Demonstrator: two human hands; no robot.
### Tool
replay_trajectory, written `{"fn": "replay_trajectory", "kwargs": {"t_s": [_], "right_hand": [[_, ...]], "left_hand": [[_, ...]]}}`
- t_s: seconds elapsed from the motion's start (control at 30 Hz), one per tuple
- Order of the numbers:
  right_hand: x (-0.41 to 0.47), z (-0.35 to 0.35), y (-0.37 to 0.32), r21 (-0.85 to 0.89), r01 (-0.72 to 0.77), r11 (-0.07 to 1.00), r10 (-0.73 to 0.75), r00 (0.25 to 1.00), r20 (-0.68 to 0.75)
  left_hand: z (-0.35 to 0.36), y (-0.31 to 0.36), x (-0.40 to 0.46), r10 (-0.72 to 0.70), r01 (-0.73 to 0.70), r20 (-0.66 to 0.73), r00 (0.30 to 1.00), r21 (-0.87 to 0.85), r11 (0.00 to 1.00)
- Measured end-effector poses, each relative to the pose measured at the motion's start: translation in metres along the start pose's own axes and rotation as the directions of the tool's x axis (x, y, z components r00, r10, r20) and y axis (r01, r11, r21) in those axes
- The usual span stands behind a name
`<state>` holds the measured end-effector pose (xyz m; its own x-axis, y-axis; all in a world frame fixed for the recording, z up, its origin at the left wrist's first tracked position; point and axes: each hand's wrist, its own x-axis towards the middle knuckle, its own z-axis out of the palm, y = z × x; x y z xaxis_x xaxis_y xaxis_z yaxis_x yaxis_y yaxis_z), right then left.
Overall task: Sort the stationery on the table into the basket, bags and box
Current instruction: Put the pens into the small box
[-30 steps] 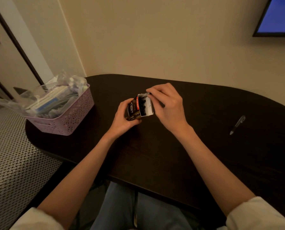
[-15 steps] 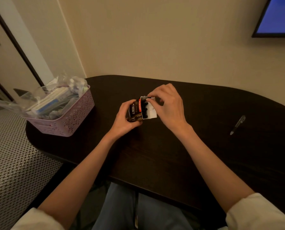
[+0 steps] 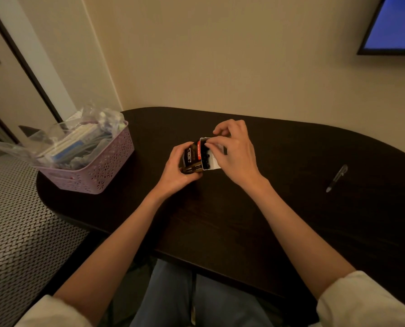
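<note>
A small black and red pen box (image 3: 193,154) sits at the middle of the dark table (image 3: 220,220), its open end showing white inner flaps and the black ends of several pens. My left hand (image 3: 176,168) grips the box from the left side. My right hand (image 3: 234,149) has its fingertips pinched on the box's upper white flap at the open end. One loose pen (image 3: 337,178) lies on the table far to the right. A pink perforated basket (image 3: 97,171) at the table's left end holds clear bags of stationery.
A wall runs close behind the table, with a screen (image 3: 394,24) mounted at the upper right. A woven-pattern surface (image 3: 15,232) lies left of the table. My lap is under the table's near edge.
My right hand's fingertips have shifted along the open end of the box onto its upper flap. The box has tilted slightly; my left hand keeps its grip.
</note>
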<state>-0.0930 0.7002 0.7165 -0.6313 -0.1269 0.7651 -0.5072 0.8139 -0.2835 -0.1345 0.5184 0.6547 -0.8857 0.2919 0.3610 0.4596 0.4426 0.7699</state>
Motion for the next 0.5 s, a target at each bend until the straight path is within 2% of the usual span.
{"fn": "replay_trajectory", "kwargs": {"t_s": [0.1, 0.2, 0.27, 0.33, 0.4, 0.5], "right_hand": [[-0.003, -0.005, 0.003, 0.053, 0.002, 0.999, -0.001, 1.000, -0.015], [-0.011, -0.014, 0.010, 0.090, -0.030, 0.995, 0.039, 0.993, -0.108], [-0.017, -0.021, 0.022, 0.078, -0.150, 0.986, 0.161, 0.974, -0.158], [-0.026, -0.029, 0.040, 0.008, -0.340, 0.940, 0.336, 0.926, -0.171], [-0.038, -0.037, 0.064, -0.173, -0.533, 0.828, 0.509, 0.845, -0.164], [-0.055, -0.047, 0.097, -0.479, -0.692, 0.539, 0.747, 0.656, -0.107]], "left_hand": [[0.000, 0.000, 0.000, 0.000, 0.000, 0.005, 1.000, -0.007, 1.000], [0.000, 0.001, -0.001, 0.006, -0.006, 0.000, 1.000, -0.012, 1.000], [0.001, 0.002, -0.001, 0.009, -0.009, 0.003, 1.000, -0.008, 1.000], [0.004, 0.006, -0.002, 0.007, -0.007, -0.001, 1.000, -0.008, 1.000], [0.009, 0.009, -0.001, 0.004, -0.004, -0.011, 1.000, -0.008, 1.000], [0.015, 0.015, 0.001, 0.001, -0.001, 0.002, 1.000, -0.007, 1.000]]}}
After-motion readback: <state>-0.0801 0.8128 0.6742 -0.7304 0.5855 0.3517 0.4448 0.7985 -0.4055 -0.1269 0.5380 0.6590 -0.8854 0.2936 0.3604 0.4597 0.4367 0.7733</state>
